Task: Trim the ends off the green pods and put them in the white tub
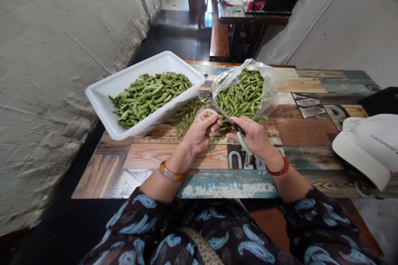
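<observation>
My left hand (203,130) is closed around a few green soybean pods (212,138), held over the table. In my right hand (252,134) is a pair of scissors (228,119) with a pale green handle, its blades pointing up and left past the left fingertips. Just beyond the hands lies a clear plastic bag (270,91), its mouth open towards me and full of pods (241,93). To the left, a white plastic tub (107,122) holds a heap of pods (149,97). Small trimmings (186,118) are piled between tub and bag.
A patchwork-pattern wooden table (149,155) spans the front. At its right edge rests a white cap (367,140). A rough white wall (62,49) runs along the left. Farther back stand another table (230,14) with a loaded black tray and a wooden bench (219,37).
</observation>
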Demonstrator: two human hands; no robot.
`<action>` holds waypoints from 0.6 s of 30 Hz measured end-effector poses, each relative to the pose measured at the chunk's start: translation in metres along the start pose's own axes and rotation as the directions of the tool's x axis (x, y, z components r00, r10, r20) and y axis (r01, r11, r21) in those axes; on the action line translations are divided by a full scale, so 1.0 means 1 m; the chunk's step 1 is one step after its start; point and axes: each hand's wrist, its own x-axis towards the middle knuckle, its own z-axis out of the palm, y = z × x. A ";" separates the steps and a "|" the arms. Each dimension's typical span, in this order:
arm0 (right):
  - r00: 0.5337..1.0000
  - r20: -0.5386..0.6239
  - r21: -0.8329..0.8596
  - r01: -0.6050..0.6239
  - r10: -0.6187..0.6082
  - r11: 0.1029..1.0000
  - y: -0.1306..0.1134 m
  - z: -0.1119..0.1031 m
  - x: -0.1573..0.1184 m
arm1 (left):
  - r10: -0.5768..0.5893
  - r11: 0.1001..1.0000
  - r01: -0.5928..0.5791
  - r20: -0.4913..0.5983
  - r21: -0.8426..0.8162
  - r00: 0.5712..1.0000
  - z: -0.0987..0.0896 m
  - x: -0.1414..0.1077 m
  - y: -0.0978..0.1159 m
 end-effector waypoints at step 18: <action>0.991 -0.107 -0.039 -0.083 0.078 0.996 0.004 -0.007 0.001 | 0.283 -0.043 -0.196 0.201 0.980 0.938 -0.023 0.024 -0.014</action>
